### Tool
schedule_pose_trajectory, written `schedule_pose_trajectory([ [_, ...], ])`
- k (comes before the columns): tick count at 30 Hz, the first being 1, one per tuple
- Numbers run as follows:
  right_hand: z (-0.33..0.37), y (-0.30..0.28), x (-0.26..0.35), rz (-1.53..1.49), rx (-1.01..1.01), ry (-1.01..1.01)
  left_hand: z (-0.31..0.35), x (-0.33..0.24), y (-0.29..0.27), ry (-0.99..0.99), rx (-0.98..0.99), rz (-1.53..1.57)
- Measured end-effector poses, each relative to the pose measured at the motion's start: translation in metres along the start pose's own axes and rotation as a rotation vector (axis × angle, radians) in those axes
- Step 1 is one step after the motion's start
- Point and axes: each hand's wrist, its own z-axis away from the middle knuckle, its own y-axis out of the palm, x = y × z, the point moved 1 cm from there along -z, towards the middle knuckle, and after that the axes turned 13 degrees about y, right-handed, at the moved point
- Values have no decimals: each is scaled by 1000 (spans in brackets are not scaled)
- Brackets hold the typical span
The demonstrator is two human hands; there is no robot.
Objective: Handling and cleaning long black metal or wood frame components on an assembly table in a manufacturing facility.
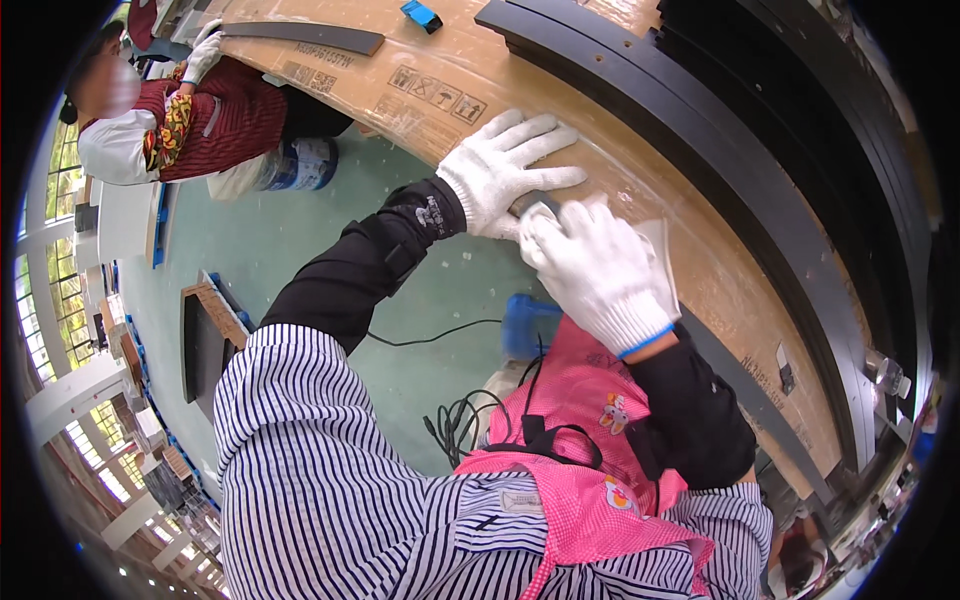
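Observation:
A dark grey strip [738,388] lies along the near edge of the cardboard-covered table [440,55] and runs up beneath my right hand. A short grey piece, probably its end [535,203], shows between my hands. My left hand [508,168], in a white knit glove, lies open with fingers spread on the cardboard beside it. My gloved right hand [595,262] is closed, its bent fingers pressed down over the strip; what they grip is hidden. From behind its outer side sticks out a white flap [655,243], perhaps cloth or paper.
Several long black boards [700,140] lie along the table's far side. A small blue-and-black object [421,16] rests near the far edge. Across at the left, a co-worker [215,115] in white gloves touches another dark strip [300,36]. A blue container [530,325] and black cable [465,415] are below.

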Motion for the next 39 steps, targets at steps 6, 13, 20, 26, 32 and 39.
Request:
schedule_pose_trajectory([
  [6,-4,2,2,-3,-13,21,-11,0,-2,24,3,15],
  [13,27,-26,-20,69,48,100,3,-1,-7,5,59,58],
  [20,28,-27,-13,92,-91,99,-7,-6,-11,-1,89,27],
  [26,2,23,-9,-64,-7,181,-5,-4,11,-74,115,30],
  [32,176,-71,-98,277,-285,393,-12,1,-1,47,134,-21],
  [39,423,-117,-234,468,-460,953,-2,9,9,78,212,-81],
])
